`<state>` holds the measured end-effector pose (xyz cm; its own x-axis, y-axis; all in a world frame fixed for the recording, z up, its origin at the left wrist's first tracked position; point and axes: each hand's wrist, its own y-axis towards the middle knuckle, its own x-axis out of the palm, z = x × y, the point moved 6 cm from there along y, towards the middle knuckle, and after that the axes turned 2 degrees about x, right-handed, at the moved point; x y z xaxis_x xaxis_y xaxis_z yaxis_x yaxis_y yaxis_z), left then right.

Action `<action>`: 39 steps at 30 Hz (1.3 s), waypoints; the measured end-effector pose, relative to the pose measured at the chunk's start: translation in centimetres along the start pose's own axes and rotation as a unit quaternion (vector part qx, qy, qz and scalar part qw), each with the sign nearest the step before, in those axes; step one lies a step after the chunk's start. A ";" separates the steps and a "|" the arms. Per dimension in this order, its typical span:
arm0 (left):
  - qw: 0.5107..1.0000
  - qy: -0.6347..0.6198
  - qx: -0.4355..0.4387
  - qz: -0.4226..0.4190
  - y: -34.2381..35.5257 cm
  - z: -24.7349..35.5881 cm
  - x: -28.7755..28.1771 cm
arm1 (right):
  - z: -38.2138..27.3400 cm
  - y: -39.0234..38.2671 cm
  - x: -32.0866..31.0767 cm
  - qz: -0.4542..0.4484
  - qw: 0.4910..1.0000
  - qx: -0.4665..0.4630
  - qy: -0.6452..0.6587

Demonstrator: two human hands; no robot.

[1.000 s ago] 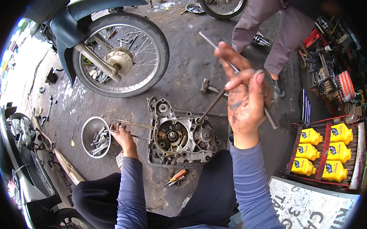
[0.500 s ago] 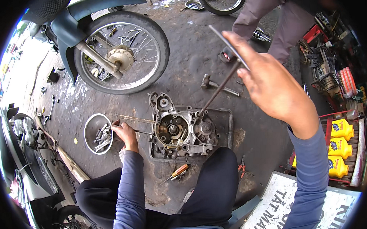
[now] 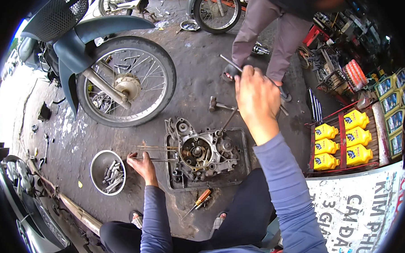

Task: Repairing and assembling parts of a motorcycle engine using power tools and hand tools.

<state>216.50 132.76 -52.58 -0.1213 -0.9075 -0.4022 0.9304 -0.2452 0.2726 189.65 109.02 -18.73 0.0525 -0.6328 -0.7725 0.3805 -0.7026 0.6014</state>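
Observation:
My right hand (image 3: pixel 258 99) is closed round the crossbar of a metal T-handle tool (image 3: pixel 228 60), whose shaft runs down to the upper right of an engine case (image 3: pixel 212 162). The opened case lies in a metal tray (image 3: pixel 243 161). On its left, my left hand (image 3: pixel 142 166) pinches one of the long thin rods (image 3: pixel 165 160) sticking out of the case. Beside that hand is a steel bowl (image 3: pixel 94 169) of small cylindrical parts. An orange-handled screwdriver (image 3: pixel 203 198) lies below the tray; a hammer (image 3: pixel 223 106) lies behind it.
A motorbike front wheel (image 3: pixel 164 71) stands at upper left, another bike (image 3: pixel 23 200) at lower left. A co-worker's legs (image 3: pixel 248 34) are just beyond my right hand. At right are tools, a red rack (image 3: pixel 342 133) of several yellow bottles and a white sign (image 3: pixel 343 185).
My right hand has turned from palm up to back up on the T-handle, swinging right, then back leftward. My left hand stays at the rods. The view has shifted slightly.

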 end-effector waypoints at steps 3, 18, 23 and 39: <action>0.971 -0.164 -0.170 -0.019 1.0 -1.3 -0.1 | 0.2 -0.1 0.4 -0.042 0.998 0.016 -0.038; 0.917 -0.290 -0.265 0.065 0.4 -1.4 2.1 | -1.0 0.3 -0.2 -0.022 0.998 0.009 -0.059; 0.910 -0.333 -0.238 0.062 0.5 -1.9 2.5 | -0.6 -0.1 -0.1 -0.001 0.999 0.017 -0.051; 0.914 -0.324 -0.244 0.013 2.3 -2.1 4.6 | -1.9 -0.1 0.6 0.205 0.837 -0.250 0.442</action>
<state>218.80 128.74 -55.70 -0.1300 -0.9611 0.2439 0.9603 -0.1833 -0.2104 191.40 109.32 -19.64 0.8522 -0.1438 -0.5031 0.4893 -0.1217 0.8636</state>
